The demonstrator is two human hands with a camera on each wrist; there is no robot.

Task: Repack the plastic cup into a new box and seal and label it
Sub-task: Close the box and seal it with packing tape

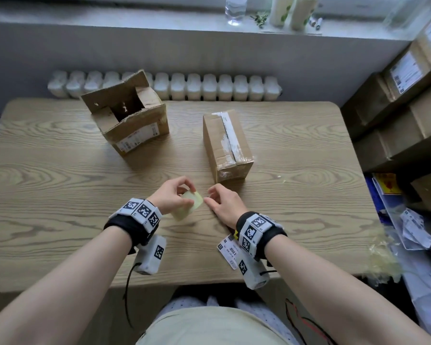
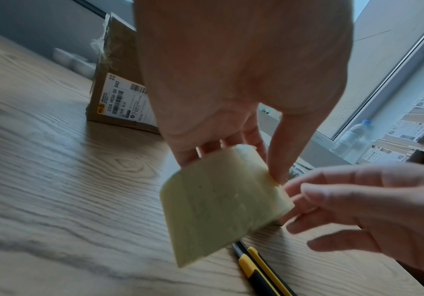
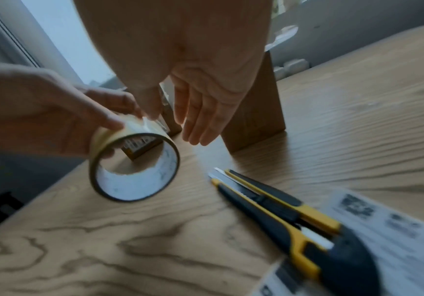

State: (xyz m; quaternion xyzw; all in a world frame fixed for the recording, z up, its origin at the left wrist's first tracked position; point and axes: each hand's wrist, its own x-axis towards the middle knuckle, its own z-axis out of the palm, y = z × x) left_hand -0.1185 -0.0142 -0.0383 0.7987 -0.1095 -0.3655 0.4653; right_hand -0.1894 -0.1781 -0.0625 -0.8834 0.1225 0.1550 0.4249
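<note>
Left hand (image 1: 171, 195) grips a roll of pale yellow packing tape (image 1: 188, 204) just above the tabletop (image 1: 60, 170), fingers curled over its outer face and thumb near the rim. Beyond it, at the far left, an opened cardboard box (image 1: 127, 115) stands with torn flaps raised and a shipping label on its near side. Right of centre stands the closed box (image 1: 228, 143), a taped seam running along its top; the plastic cup is not visible in any view, so whether it sits inside cannot be told. Right hand (image 1: 223, 204) hovers beside the roll with fingers loose and mostly straight, thumb and forefinger reaching for the tape's edge and holding nothing that can be seen. In the right wrist view, a yellow-and-black utility knife (image 3: 276, 202) lies on the tabletop just beneath that wrist, its blade apparently extended, next to a loose printed label (image 3: 388, 236).

The free end of the tape looks hard to find on the roll; a fumbled peel could split or tangle the strip. The exposed blade near the right forearm risks a nick when that hand draws back.
</note>
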